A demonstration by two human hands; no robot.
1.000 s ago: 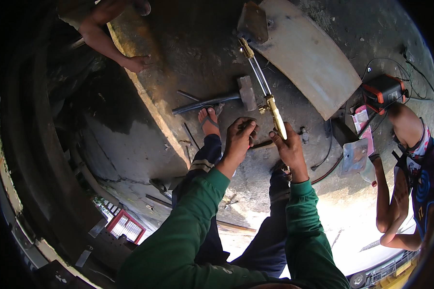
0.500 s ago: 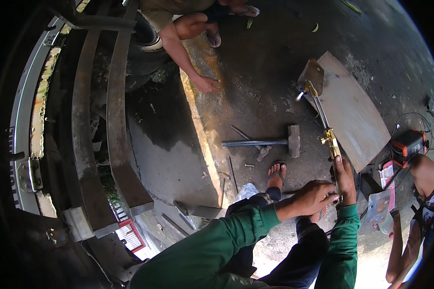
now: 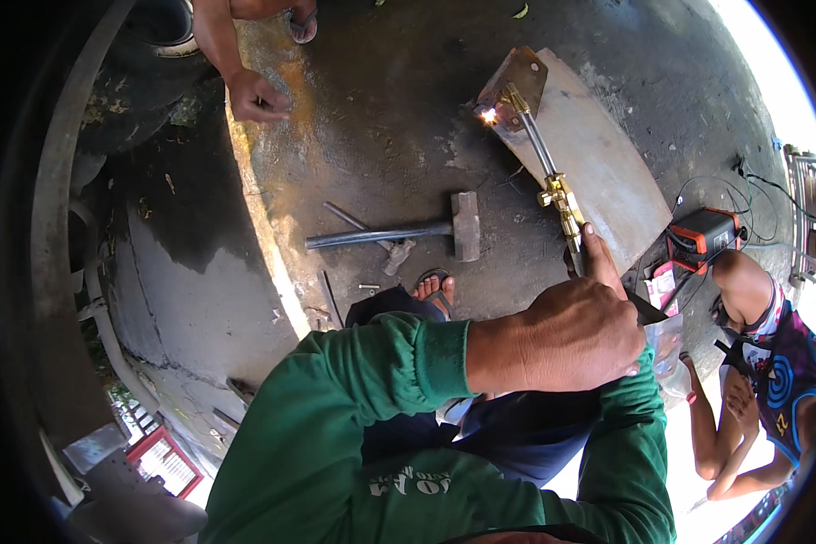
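My right hand (image 3: 600, 263) is wrapped round the handle of a brass and steel cutting torch (image 3: 542, 150). At the torch's tip a bright flame (image 3: 490, 116) burns against the edge of a small brown metal plate (image 3: 528, 80) with a hole in it. That piece lies over the end of a larger grey metal plate (image 3: 598, 150) on the ground. My left hand (image 3: 576, 334) is closed, its back toward me, just behind my right hand at the torch's rear end. It covers that end and part of my right wrist. What its curled fingers grip is hidden.
A sledgehammer (image 3: 465, 227) lies across a smaller hammer (image 3: 397, 257) on the concrete. A bolt (image 3: 369, 286) is near my sandalled foot (image 3: 437, 290). At right stands an orange and black machine (image 3: 705, 238) with cables, beside a seated person (image 3: 789, 372). Another person's hand (image 3: 258, 95) is at upper left.
The view has shifted, so the scene sits further left and higher. My left hand has closed over the torch's rear end. The flame now glows orange at the small plate's edge.
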